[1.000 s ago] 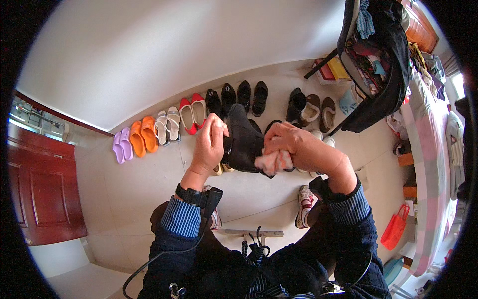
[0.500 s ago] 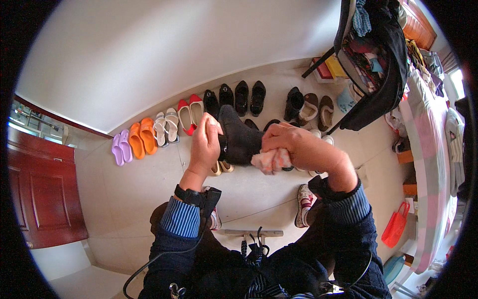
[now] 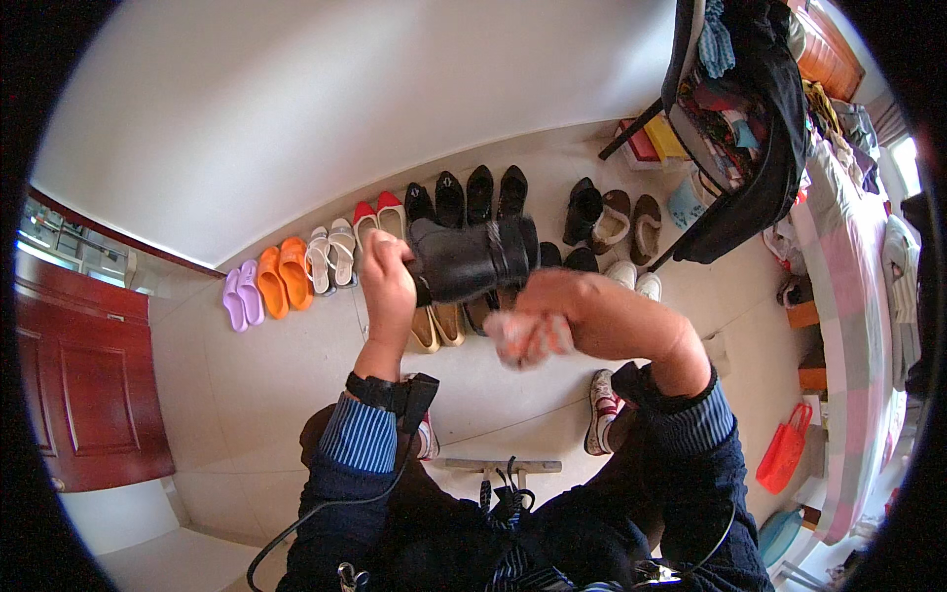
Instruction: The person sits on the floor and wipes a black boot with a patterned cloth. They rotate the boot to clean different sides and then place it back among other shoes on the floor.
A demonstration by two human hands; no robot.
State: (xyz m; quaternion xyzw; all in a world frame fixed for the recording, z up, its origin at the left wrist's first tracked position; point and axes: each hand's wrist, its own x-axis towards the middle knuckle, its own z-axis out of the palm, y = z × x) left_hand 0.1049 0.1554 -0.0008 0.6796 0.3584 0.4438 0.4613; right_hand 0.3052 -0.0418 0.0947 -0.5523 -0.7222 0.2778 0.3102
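Observation:
A black ankle boot [image 3: 456, 260] is held up in front of me, lying sideways with its opening toward the right. My left hand [image 3: 388, 281] is closed around the left end of the boot. Just below the boot's opening, my right hand [image 3: 552, 311] grips a crumpled pink-and-white cloth [image 3: 528, 337], both blurred by motion. I cannot tell whether the cloth touches the boot. Beneath the boot, tan flat shoes [image 3: 436, 326] stand on the floor, partly hidden.
Along the wall stand purple slippers [image 3: 243, 294], orange slippers [image 3: 283, 277], white sandals [image 3: 330, 257], red-toed flats [image 3: 379, 215], several black shoes [image 3: 480, 197] and fur-lined brown shoes [image 3: 628, 223]. A black-framed rack [image 3: 750, 128] holds clothes at right, near a bed [image 3: 838, 345] and red bag [image 3: 784, 446].
The boot has turned, so its shaft and opening now show toward the right. My right hand and the cloth have moved slightly down and away from the boot's side.

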